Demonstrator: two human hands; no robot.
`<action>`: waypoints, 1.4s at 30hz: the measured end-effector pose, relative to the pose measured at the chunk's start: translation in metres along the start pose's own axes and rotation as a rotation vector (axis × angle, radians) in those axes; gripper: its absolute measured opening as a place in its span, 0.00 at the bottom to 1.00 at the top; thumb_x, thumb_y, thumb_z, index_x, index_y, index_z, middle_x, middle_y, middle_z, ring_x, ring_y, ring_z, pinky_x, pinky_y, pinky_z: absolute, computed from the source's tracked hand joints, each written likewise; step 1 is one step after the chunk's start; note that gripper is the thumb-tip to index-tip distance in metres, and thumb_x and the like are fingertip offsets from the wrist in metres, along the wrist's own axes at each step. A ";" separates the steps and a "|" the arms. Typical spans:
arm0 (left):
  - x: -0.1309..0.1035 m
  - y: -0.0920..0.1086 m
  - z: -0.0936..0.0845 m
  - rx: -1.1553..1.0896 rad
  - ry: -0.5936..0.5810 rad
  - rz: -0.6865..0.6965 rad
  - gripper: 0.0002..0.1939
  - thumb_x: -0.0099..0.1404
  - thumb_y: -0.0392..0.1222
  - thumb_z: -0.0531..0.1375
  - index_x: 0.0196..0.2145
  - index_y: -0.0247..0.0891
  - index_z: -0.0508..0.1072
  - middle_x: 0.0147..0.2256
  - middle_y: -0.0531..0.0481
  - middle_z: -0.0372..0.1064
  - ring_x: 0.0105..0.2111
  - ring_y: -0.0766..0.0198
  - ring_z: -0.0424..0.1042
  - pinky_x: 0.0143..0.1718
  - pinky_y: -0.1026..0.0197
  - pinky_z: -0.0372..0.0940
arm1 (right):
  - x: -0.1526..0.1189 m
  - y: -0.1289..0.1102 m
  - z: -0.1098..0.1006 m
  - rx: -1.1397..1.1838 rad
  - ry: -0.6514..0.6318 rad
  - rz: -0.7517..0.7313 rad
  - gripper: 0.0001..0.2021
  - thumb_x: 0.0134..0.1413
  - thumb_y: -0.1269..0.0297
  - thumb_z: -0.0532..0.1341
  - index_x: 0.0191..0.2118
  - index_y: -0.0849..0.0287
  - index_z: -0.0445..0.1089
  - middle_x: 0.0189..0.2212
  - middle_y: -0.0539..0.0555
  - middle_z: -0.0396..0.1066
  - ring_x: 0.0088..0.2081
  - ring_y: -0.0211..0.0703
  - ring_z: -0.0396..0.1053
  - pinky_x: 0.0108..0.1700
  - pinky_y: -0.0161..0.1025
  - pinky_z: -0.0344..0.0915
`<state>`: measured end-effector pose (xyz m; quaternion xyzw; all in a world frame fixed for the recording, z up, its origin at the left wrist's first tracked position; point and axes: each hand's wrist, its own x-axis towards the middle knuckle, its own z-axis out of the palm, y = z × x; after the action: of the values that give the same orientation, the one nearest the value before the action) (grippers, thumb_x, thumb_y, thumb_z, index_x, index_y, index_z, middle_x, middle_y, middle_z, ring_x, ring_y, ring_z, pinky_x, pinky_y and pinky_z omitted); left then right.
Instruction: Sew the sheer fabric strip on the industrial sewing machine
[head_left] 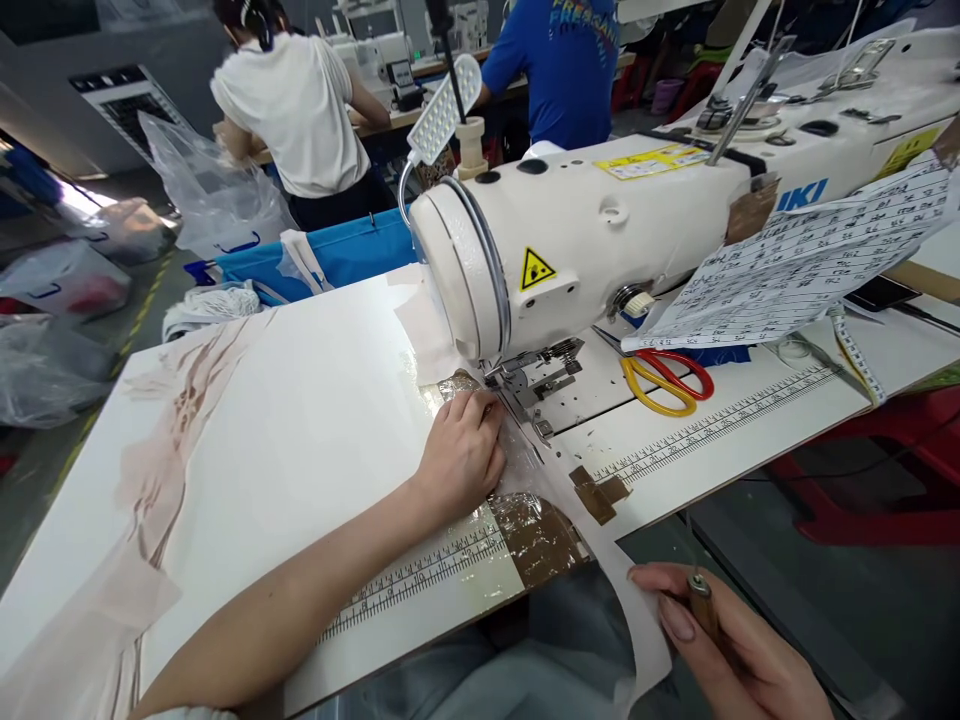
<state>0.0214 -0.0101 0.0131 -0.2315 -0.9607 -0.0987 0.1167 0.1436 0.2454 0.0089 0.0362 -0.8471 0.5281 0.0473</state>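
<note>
A white sewing machine point(585, 250) stands on the table. My left hand point(465, 450) is closed, its fingers curled down on the pale pink fabric strip point(555, 480) close beside the presser foot point(491, 375). The strip runs under that hand and curves off the table's front edge. Past the edge, my right hand point(742, 640) is closed around a wooden-handled awl point(701, 600) with a metal ferrule, its thin point faint against the dark floor. Its thumb and forefinger also pinch the hanging strip's edge. My left fingertips are partly hidden.
Red-and-yellow-handled scissors point(667, 382) lie right of the needle area, below a sheet of written paper point(795, 265). A tape measure point(855, 355) is farther right. Sheer pink fabric point(172, 450) spreads over the table's left side. Two people sit beyond the blue cloth bin point(322, 255).
</note>
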 end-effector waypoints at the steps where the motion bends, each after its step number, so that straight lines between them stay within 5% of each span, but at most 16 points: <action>1: 0.001 -0.002 0.002 0.005 0.018 0.012 0.17 0.68 0.33 0.51 0.52 0.27 0.69 0.51 0.36 0.64 0.49 0.50 0.63 0.50 0.46 0.69 | 0.004 -0.006 -0.001 -0.026 0.007 -0.021 0.12 0.65 0.52 0.58 0.40 0.51 0.75 0.33 0.51 0.77 0.28 0.40 0.72 0.26 0.29 0.69; 7: 0.016 -0.016 0.012 0.179 0.062 0.090 0.14 0.68 0.25 0.47 0.44 0.29 0.71 0.41 0.37 0.68 0.40 0.55 0.67 0.35 0.56 0.72 | 0.033 -0.049 -0.008 -0.049 -0.163 -0.334 0.08 0.68 0.60 0.56 0.48 0.45 0.70 0.35 0.46 0.76 0.28 0.36 0.73 0.36 0.28 0.72; 11: 0.026 -0.023 0.011 0.171 0.033 0.056 0.11 0.68 0.25 0.50 0.37 0.31 0.72 0.35 0.41 0.70 0.34 0.57 0.68 0.30 0.59 0.70 | 0.047 -0.063 -0.001 -0.069 -0.322 -0.444 0.13 0.70 0.64 0.52 0.56 0.45 0.63 0.41 0.46 0.77 0.39 0.35 0.76 0.40 0.25 0.71; 16: 0.025 -0.037 0.013 -0.210 0.156 -0.111 0.05 0.68 0.35 0.57 0.34 0.36 0.72 0.35 0.47 0.71 0.34 0.61 0.71 0.33 0.61 0.70 | 0.064 -0.036 0.021 -0.245 -0.179 -0.451 0.14 0.71 0.66 0.47 0.58 0.59 0.60 0.41 0.55 0.78 0.36 0.43 0.78 0.34 0.35 0.73; 21: 0.023 -0.046 0.015 -0.434 0.180 -0.128 0.07 0.67 0.38 0.57 0.31 0.38 0.72 0.35 0.49 0.73 0.36 0.61 0.73 0.36 0.61 0.68 | 0.086 -0.010 0.042 -0.435 -0.021 -0.483 0.19 0.73 0.65 0.44 0.57 0.71 0.62 0.35 0.59 0.78 0.29 0.45 0.76 0.25 0.37 0.67; 29: 0.024 -0.047 0.013 -0.419 0.159 -0.177 0.10 0.67 0.45 0.57 0.31 0.39 0.73 0.35 0.47 0.74 0.36 0.60 0.74 0.35 0.60 0.67 | 0.104 -0.007 0.064 -0.442 -0.075 -0.570 0.16 0.68 0.73 0.47 0.55 0.69 0.65 0.35 0.56 0.76 0.33 0.46 0.74 0.30 0.41 0.65; 42: 0.026 -0.049 0.015 -0.377 0.174 -0.179 0.10 0.66 0.46 0.58 0.31 0.39 0.74 0.32 0.49 0.75 0.32 0.62 0.73 0.32 0.62 0.65 | 0.110 -0.008 0.066 -0.432 -0.062 -0.566 0.15 0.62 0.77 0.52 0.53 0.68 0.65 0.32 0.54 0.73 0.32 0.44 0.73 0.30 0.39 0.61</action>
<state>-0.0263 -0.0380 -0.0009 -0.1538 -0.9283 -0.3062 0.1445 0.0325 0.1816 -0.0003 0.2744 -0.8967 0.3015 0.1725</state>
